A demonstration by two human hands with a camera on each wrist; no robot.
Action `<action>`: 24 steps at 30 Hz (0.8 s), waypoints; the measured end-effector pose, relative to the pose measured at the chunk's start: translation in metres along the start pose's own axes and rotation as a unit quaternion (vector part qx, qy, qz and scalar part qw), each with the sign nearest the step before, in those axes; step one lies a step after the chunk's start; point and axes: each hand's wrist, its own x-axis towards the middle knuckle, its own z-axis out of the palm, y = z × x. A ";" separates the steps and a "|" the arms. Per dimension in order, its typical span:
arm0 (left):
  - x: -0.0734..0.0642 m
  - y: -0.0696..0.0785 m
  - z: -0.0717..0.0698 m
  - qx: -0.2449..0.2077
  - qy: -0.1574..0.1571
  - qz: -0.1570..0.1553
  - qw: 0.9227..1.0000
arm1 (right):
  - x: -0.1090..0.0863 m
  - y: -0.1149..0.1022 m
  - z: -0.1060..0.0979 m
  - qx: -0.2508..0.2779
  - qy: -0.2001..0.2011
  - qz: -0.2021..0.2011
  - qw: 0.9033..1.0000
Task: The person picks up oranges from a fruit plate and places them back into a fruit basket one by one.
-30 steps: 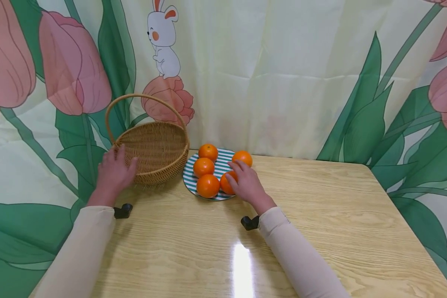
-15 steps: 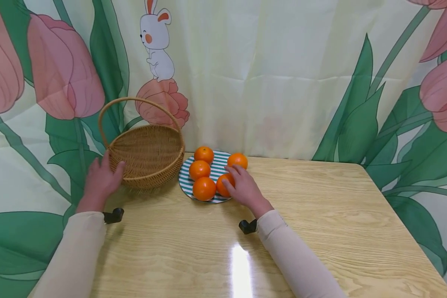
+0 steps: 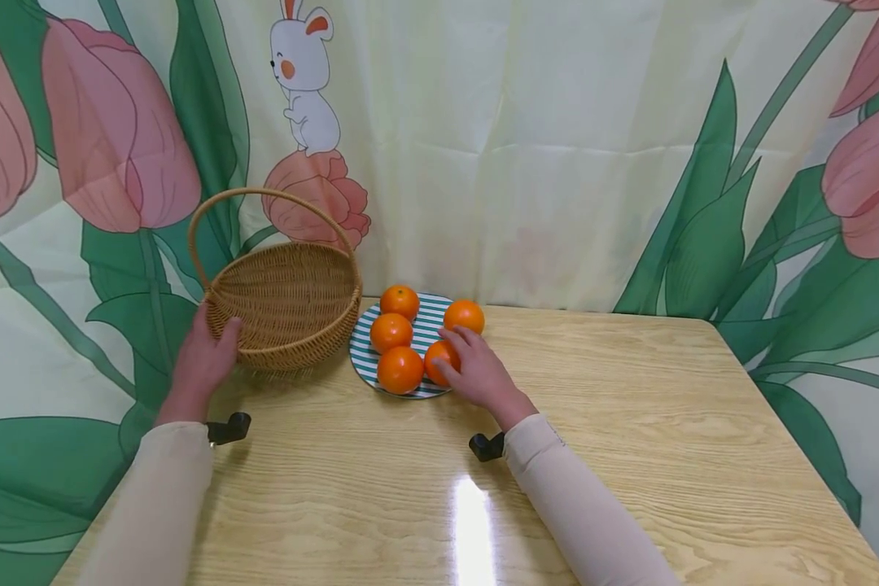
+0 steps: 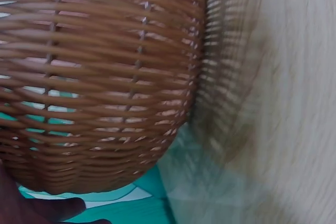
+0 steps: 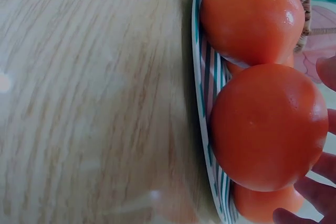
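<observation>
A wicker basket [image 3: 286,285] with a tall hooped handle stands at the table's back left, its opening tilted toward me. My left hand [image 3: 203,358] is at the basket's left side, thumb overlapping the rim and some fingers hidden behind the wall. In the left wrist view, loosely extended fingers [image 4: 55,208] show below the weave. My right hand [image 3: 479,370] reaches over the front right orange [image 3: 441,363], thumb and fingers spread around its upper side. The right wrist view shows this orange [image 5: 269,128] still among the others on a striped plate [image 3: 428,313].
Other oranges lie on the plate, with one orange [image 3: 465,317] at its back right edge and another [image 3: 400,370] at the front. Basket and plate are close together on the wooden table [image 3: 630,423]. A printed curtain [image 3: 557,163] hangs right behind.
My left hand has shifted slightly down and closer along the basket's left side, its fingers passing behind the wall. My right hand stays over the orange. The head view has turned a little.
</observation>
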 end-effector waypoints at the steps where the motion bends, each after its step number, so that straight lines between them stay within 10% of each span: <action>1: 0.000 0.000 0.002 -0.014 0.009 -0.007 1.000 | 0.000 0.000 0.000 0.000 -0.002 0.001 1.000; 10: -0.009 0.003 0.022 -0.153 0.073 -0.082 0.982 | 0.000 -0.002 0.004 0.005 -0.018 -0.009 1.000; 24: -0.018 0.014 0.041 -0.261 0.130 -0.101 0.951 | 0.001 -0.002 0.007 0.018 -0.029 -0.003 0.999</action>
